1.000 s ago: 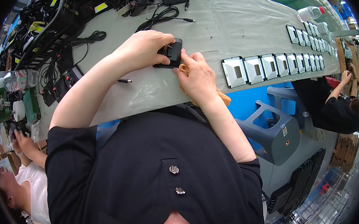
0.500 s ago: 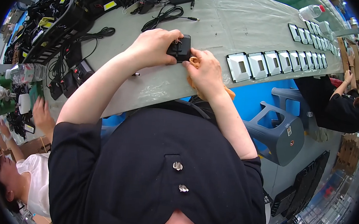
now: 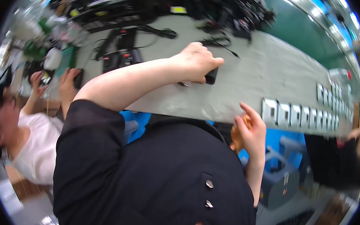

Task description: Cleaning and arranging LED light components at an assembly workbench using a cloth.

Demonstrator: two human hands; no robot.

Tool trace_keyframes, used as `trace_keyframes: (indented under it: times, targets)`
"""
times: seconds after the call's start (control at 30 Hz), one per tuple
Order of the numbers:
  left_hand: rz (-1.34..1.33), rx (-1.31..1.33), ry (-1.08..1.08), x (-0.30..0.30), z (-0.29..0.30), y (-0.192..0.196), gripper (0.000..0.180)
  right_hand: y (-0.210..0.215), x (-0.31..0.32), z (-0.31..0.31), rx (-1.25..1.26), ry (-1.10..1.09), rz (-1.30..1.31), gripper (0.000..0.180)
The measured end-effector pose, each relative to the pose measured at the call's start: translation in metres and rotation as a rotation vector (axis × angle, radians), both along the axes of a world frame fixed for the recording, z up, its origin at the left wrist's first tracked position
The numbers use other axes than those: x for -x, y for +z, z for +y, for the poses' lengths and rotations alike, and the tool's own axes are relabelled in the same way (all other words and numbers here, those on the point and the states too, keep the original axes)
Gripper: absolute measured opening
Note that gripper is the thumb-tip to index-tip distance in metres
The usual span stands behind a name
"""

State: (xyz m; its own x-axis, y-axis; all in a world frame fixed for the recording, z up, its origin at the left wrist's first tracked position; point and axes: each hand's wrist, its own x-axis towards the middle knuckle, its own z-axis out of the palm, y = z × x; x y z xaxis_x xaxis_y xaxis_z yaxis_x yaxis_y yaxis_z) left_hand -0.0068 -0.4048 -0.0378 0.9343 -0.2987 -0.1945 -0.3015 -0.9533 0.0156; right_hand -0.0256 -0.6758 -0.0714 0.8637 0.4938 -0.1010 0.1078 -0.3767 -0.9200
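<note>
My left hand [image 3: 198,63] is over the table with its fingers curled round a small black plastic box [image 3: 211,76], which is mostly hidden beneath it. My right hand [image 3: 252,129] is off the table's near edge, thumb and forefinger apart. Its other fingers hold a bunched orange-brown cloth [image 3: 238,136]. Just beyond the box, a black cable [image 3: 219,40] with a plug end lies on the table. A small dark plug end [image 3: 183,84] shows below my left wrist.
Rows of silver-and-black rectangular panels [image 3: 296,115] line the right side of the table [image 3: 272,65]. Black crates [image 3: 107,11] heaped with cabled parts stand at the far left. A co-worker in white [image 3: 38,143] works at the left. Grey-blue stools [image 3: 282,180] stand at the right.
The view has swung, shifting the scene. My right hand has come away from the black box toward me, keeping the cloth. My left hand stays at the box, now turned more over it.
</note>
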Motion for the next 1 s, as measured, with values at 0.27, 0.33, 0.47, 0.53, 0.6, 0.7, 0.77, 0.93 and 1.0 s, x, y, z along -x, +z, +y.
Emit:
trace_keyframes:
  times: [0.27, 0.33, 0.47, 0.53, 0.6, 0.7, 0.77, 0.93, 1.0]
  targets:
    - [-0.063, -0.022, 0.06, 0.056, 0.103, 0.003, 0.056, -0.004, 0.006, 0.011, -0.054, 0.082, 0.12, 0.037]
    - [0.034, 0.035, 0.131, 0.063, 0.113, 0.009, 0.062, -0.003, 0.008, 0.014, -0.039, 0.076, 0.102, 0.037]
    - [-0.037, -0.033, 0.114, 0.083, 0.135, 0.013, 0.063, -0.004, 0.007, 0.014, -0.004, 0.105, 0.044, 0.036]
    - [-0.033, -0.05, 0.1, 0.09, 0.134, 0.014, 0.067, -0.004, 0.006, 0.014, 0.01, 0.12, 0.048, 0.036]
    - [-0.03, 0.118, 0.111, 0.085, 0.125, 0.032, 0.068, -0.007, 0.007, 0.009, 0.001, 0.1, 0.08, 0.037]
    - [-0.431, 0.11, 0.314, 0.059, 0.158, 0.077, 0.057, -0.01, 0.007, 0.002, 0.009, 0.081, 0.083, 0.038]
    - [-0.511, -0.096, 0.827, 0.041, 0.213, 0.099, 0.063, -0.009, 0.008, -0.003, -0.02, 0.042, 0.132, 0.038]
    - [-0.015, 0.084, 1.055, 0.046, 0.325, 0.099, 0.078, -0.011, 0.006, -0.009, -0.022, -0.012, 0.139, 0.038]
    - [-0.081, 0.203, 1.071, 0.044, 0.33, 0.096, 0.077, -0.011, 0.006, -0.013, 0.003, -0.034, 0.11, 0.037]
